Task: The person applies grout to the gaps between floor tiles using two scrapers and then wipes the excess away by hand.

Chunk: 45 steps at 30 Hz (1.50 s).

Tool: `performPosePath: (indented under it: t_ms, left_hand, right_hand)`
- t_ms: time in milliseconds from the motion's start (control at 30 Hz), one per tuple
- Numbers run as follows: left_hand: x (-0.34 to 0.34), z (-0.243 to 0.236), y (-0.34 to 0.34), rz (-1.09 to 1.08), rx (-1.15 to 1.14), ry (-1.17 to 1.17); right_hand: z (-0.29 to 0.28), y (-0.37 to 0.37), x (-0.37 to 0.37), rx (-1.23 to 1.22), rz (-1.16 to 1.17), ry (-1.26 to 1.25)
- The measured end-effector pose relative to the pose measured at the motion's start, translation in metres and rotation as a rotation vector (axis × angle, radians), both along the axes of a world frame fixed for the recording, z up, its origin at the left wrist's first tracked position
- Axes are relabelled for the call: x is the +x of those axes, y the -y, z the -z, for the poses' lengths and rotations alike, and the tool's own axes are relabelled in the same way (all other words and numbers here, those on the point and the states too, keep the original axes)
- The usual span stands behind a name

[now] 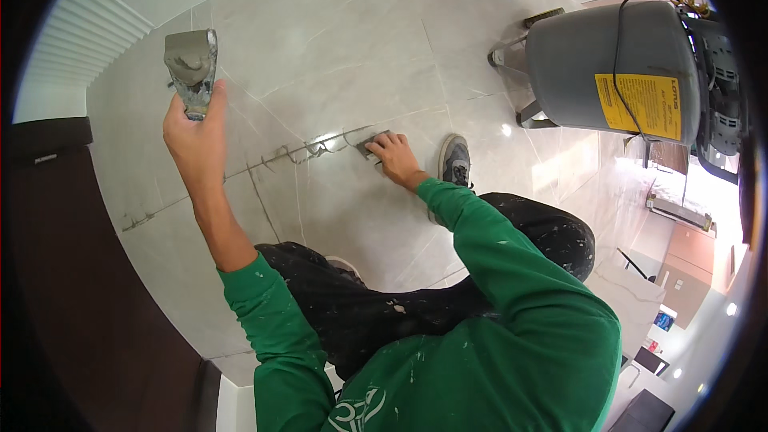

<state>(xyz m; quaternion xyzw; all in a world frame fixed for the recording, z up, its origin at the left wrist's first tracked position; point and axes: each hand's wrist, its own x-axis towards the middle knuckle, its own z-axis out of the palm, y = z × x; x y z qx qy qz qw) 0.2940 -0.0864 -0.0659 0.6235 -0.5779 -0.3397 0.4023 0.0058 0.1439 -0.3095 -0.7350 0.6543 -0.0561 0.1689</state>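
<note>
Glossy grey floor tiles [336, 56] fill the middle of the frame, their seams curving with the lens, and one joint running from the lower left toward the centre carries smears of wet grey grout [308, 152]. At upper right stands a grey air compressor tank [600, 64] on short feet, with a yellow label and a black cable looped over it; it sits well apart from the joint being worked. A white louvred panel [88, 28] shows at upper left, and a dark wooden surface [80, 304] takes up the lower left.

A person in a green long-sleeved shirt [520, 328] and black paint-flecked trousers [400, 304] crouches over the tiles, one grey shoe [454, 162] planted just beside the working hand. The left hand [196, 136] is raised at upper left, its grip closed around the handle of a scraper [190, 68] whose blade is loaded with a lump of grey grout and held clear of the floor. The right hand [392, 152] is at centre frame, fingers pressed down on a small grey spreader [372, 144] that lies flat on the tile at the end of the smeared joint; the tool is mostly covered by the fingers, only its left edge showing.
</note>
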Motion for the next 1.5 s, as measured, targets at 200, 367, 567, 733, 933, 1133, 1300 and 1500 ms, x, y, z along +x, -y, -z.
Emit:
performPosePath:
  t_ms: [200, 367, 567, 733, 933, 1133, 1300, 1500]
  left_hand:
    - [-0.007, -0.008, -0.003, 0.025, 0.097, 0.009]
    - [-0.007, -0.008, -0.003, 0.022, 0.133, 0.056]
    - [-0.011, -0.008, -0.003, 0.049, 0.11, 0.091]
    - [-0.011, -0.007, -0.005, 0.036, 0.133, 0.105]
    - [-0.017, -0.01, -0.01, 0.058, 0.147, 0.128]
    - [-0.025, -0.016, -0.015, 0.046, 0.202, 0.162]
    - [-0.028, -0.007, -0.013, 0.134, 0.146, 0.235]
    - [-0.036, -0.007, -0.012, 0.125, 0.179, 0.241]
  right_hand:
    - [0.004, 0.009, -0.024, -0.082, 0.062, -0.085]
    - [0.002, -0.004, -0.047, 0.043, -0.026, -0.111]
    - [0.006, 0.008, -0.066, -0.043, 0.064, -0.144]
    - [0.001, -0.011, -0.1, 0.037, -0.062, -0.124]
    - [0.002, -0.015, -0.123, 0.009, 0.091, -0.169]
    - [-0.012, -0.018, -0.156, 0.071, 0.049, -0.15]
    - [0.003, -0.022, -0.164, 0.01, 0.099, -0.191]
    - [-0.007, -0.026, -0.207, 0.07, 0.063, -0.145]
